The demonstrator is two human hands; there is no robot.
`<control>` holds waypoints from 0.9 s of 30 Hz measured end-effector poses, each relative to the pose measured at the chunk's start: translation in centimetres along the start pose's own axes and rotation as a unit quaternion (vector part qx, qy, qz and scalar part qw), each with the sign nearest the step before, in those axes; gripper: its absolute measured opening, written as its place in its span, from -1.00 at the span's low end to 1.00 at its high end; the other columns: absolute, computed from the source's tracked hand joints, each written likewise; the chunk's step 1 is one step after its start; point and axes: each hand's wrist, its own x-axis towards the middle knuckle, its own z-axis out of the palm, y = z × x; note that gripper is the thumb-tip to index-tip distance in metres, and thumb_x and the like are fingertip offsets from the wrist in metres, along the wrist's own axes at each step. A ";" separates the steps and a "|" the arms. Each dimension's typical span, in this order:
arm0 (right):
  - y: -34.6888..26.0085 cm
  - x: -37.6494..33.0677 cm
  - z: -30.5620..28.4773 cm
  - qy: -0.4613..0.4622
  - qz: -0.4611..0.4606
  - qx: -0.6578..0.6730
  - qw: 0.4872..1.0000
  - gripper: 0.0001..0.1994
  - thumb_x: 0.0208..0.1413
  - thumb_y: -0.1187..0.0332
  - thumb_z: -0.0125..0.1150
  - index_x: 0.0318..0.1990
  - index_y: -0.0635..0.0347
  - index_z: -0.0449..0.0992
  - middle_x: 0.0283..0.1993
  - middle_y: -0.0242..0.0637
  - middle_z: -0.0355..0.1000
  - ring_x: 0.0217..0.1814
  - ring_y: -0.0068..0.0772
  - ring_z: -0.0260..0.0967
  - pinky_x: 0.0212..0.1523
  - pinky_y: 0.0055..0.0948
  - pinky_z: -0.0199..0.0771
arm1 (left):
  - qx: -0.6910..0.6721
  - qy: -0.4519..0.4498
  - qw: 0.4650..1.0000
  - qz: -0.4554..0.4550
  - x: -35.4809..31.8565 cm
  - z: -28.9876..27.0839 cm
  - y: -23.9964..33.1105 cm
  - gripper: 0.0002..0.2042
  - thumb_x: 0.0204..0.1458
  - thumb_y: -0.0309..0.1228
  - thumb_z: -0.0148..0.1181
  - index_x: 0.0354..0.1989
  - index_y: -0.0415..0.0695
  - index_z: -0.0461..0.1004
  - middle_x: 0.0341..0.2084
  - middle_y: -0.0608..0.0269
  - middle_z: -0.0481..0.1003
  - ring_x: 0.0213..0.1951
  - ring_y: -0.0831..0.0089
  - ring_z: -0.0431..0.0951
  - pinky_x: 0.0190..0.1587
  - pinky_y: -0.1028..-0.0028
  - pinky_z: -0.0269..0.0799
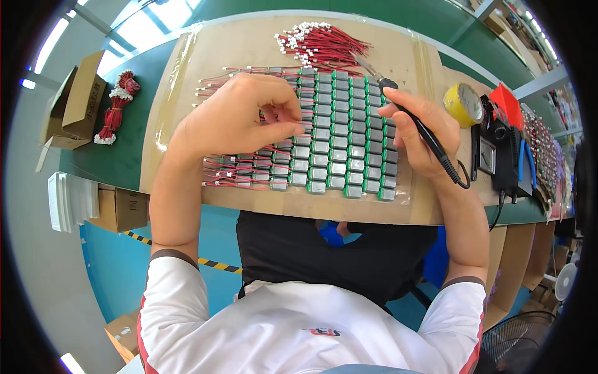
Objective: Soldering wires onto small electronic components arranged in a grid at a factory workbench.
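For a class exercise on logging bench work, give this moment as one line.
Left hand: over grey-and-green cells, grip unclear | Right hand: holding soldering iron, pointed toward red wire pile | Nearby: yellow tape roll

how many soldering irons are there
1: the soldering iron is in the right hand, its tip toward the pile of red wires. I see no others, but clutter at the right could hide one.

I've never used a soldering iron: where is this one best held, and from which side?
By the black handle, from the right and near side, as the right hand does. The slender iron slants: its bare metal tip points forward and left, away from the person, and may be hot, while its other end slopes back toward the person.
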 end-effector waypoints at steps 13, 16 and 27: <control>1.9 0.5 -0.6 0.094 -0.043 0.010 0.995 -0.76 0.27 0.48 0.41 0.06 0.20 0.69 -0.45 -0.27 0.47 -0.52 -0.45 0.37 -0.47 -0.46 0.38 | 0.106 0.105 0.981 -0.124 5.5 -1.6 -3.4 -0.87 0.13 -0.46 0.40 -0.22 -0.26 0.67 -0.35 0.26 0.64 -0.32 0.48 0.55 -0.18 0.43 0.49; 1.8 0.5 -0.9 0.092 -0.023 0.002 0.995 -0.78 0.29 0.47 0.39 0.06 0.20 0.69 -0.43 -0.26 0.48 -0.50 -0.45 0.39 -0.45 -0.46 0.39 | 0.141 0.078 0.981 -0.110 8.4 -1.4 -4.5 -0.83 0.13 -0.40 0.41 -0.22 -0.27 0.67 -0.31 0.13 0.65 -0.26 0.35 0.60 -0.12 0.35 0.54; 1.7 0.6 -1.4 0.083 -0.033 -0.006 0.996 -0.79 0.29 0.48 0.38 0.05 0.23 0.68 -0.42 -0.23 0.50 -0.47 -0.37 0.44 -0.42 -0.41 0.44 | 0.201 0.017 0.970 -0.133 10.9 0.0 -7.0 -0.85 0.07 -0.40 0.42 -0.29 -0.23 0.71 -0.36 -0.03 0.67 -0.23 0.06 0.67 -0.07 0.17 0.56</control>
